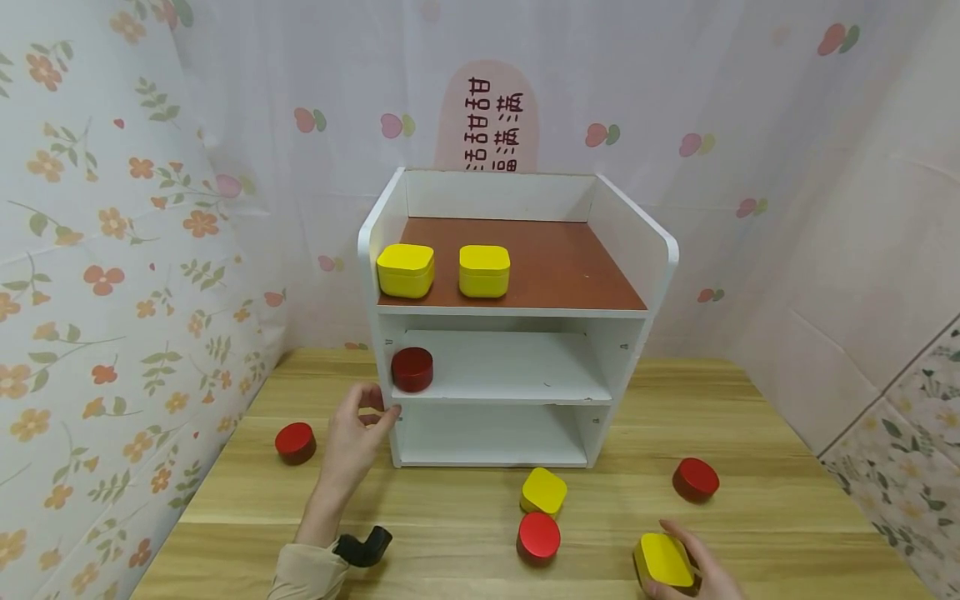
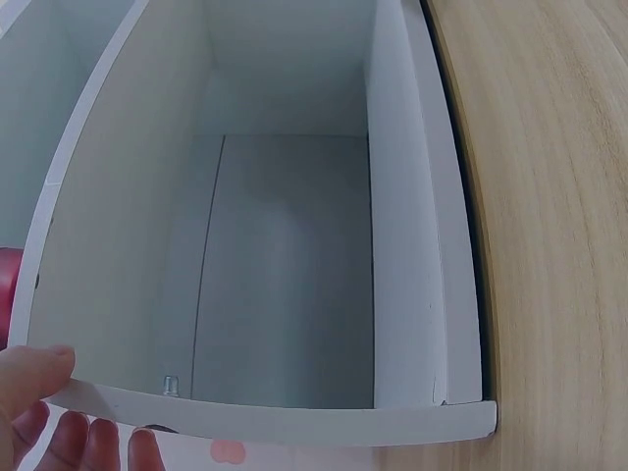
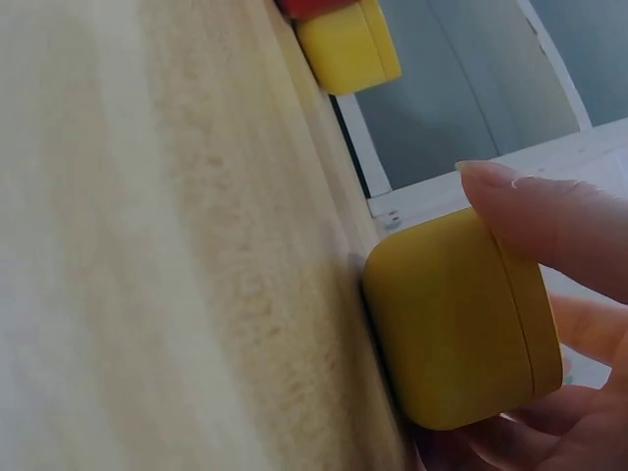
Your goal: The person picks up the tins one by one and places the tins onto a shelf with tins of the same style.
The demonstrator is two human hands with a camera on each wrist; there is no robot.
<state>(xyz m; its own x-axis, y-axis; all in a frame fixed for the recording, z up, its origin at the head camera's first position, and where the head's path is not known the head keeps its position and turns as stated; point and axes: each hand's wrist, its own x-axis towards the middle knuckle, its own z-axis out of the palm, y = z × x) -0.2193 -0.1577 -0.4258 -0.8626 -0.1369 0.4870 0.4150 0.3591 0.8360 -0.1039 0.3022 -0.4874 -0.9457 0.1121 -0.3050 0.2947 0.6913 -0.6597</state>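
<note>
The left hand [image 1: 352, 437] holds the left side panel of the white shelf [image 1: 495, 402], beside its middle board. In the left wrist view, the thumb of that hand [image 2: 49, 412] lies at the panel's front edge and the fingers are on the outer side. At the front right, the right hand [image 1: 701, 567] grips a yellow box [image 1: 665, 560] standing on the table. The right wrist view has this yellow box [image 3: 456, 324] between the thumb and fingers of the right hand [image 3: 579, 324].
Two yellow boxes [image 1: 406, 271] [image 1: 484, 272] stand on the shelf's brown top, and a red tin [image 1: 412, 370] on its middle board. On the wooden table [image 1: 442, 517] are red tins [image 1: 296, 443] [image 1: 538, 538] [image 1: 696, 480] and a yellow box [image 1: 543, 491] touching the middle tin.
</note>
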